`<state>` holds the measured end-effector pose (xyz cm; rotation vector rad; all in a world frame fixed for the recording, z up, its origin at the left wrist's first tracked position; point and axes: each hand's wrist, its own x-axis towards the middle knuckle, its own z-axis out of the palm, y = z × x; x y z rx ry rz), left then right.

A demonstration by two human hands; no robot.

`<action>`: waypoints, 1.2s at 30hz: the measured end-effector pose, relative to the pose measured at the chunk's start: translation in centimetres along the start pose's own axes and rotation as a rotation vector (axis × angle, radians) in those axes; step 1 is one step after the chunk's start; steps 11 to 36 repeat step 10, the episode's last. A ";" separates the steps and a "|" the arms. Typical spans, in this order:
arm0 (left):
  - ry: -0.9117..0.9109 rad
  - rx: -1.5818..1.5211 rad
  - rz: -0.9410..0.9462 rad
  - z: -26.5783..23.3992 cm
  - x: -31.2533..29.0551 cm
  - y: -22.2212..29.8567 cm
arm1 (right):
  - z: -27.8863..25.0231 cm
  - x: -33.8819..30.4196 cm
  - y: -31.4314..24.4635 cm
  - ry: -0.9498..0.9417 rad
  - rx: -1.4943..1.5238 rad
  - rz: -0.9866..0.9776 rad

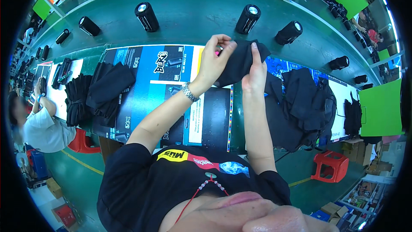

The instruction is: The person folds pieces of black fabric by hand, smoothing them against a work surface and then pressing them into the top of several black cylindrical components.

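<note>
A piece of black cloth [234,69], perhaps a pouch, is held up in front of me above the table. My right hand [254,75] grips its right side, thumb laid along the front and the other fingers hidden behind. My left hand [213,62] is at the cloth's upper left, its fingers curled toward the thumb; a small pink spot [218,53] shows between them. What those fingertips pinch is too small to tell. To the right lies a heap of black cloth pieces [305,99]; another stack of black cloth [110,83] lies to the left.
Printed blue sheets [150,73] cover the table. Beyond it, a green conveyor belt [193,10] carries black cylindrical speakers [147,17], spaced apart. Red stools [329,166] stand at both sides. A co-worker in a light shirt [48,128] sits at left. A green panel [382,108] stands at right.
</note>
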<state>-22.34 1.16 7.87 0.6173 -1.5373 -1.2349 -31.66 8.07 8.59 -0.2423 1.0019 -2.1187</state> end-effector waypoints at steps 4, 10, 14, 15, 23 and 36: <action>-0.137 0.100 0.161 -0.6 -0.2 -0.5 | 1.0 -0.7 0.1 -0.081 -0.005 -0.071; 0.101 -0.182 -0.186 -2.1 1.3 -1.0 | -2.4 -1.0 0.0 -0.139 -0.070 0.087; 0.101 -0.182 -0.186 -2.1 1.3 -1.0 | -2.4 -1.0 0.0 -0.139 -0.070 0.087; 0.101 -0.182 -0.186 -2.1 1.3 -1.0 | -2.4 -1.0 0.0 -0.139 -0.070 0.087; 0.101 -0.182 -0.186 -2.1 1.3 -1.0 | -2.4 -1.0 0.0 -0.139 -0.070 0.087; 0.101 -0.182 -0.186 -2.1 1.3 -1.0 | -2.4 -1.0 0.0 -0.139 -0.070 0.087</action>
